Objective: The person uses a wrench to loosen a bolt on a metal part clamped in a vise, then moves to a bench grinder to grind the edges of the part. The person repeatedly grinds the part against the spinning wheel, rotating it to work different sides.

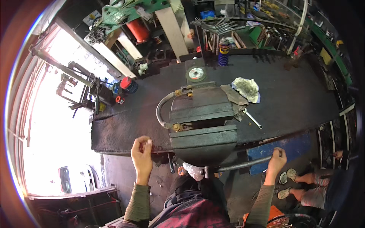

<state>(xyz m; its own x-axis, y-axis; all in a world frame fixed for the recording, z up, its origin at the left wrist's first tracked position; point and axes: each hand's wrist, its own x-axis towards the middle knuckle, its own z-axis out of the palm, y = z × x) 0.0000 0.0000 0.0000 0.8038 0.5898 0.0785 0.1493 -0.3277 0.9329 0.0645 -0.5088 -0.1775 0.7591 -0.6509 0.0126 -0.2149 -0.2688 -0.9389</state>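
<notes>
A large bench vise [203, 137] stands at the front of the dark workbench, its jaws parted by a gap. On its left side lies a curved grey cable [158, 110] with a brass-coloured clamp at each end; one clamp rests by the front jaw, the other farther back. My left hand [142, 154] is raised left of the vise, thumb and fingers curled together, apart from the cable. Whether anything small is in it is hidden. My right hand [277, 162] is closed at the outer end of the vise handle [243, 164], which reaches out to the right.
A combination wrench [253, 118] and a crumpled pale rag [247, 89] lie right of the vise. Behind it are a grinding disc [196, 73] and a blue spray can [223, 53]. A red-lidded tin [128, 84] sits at left. Another person's legs [310, 184] show at lower right.
</notes>
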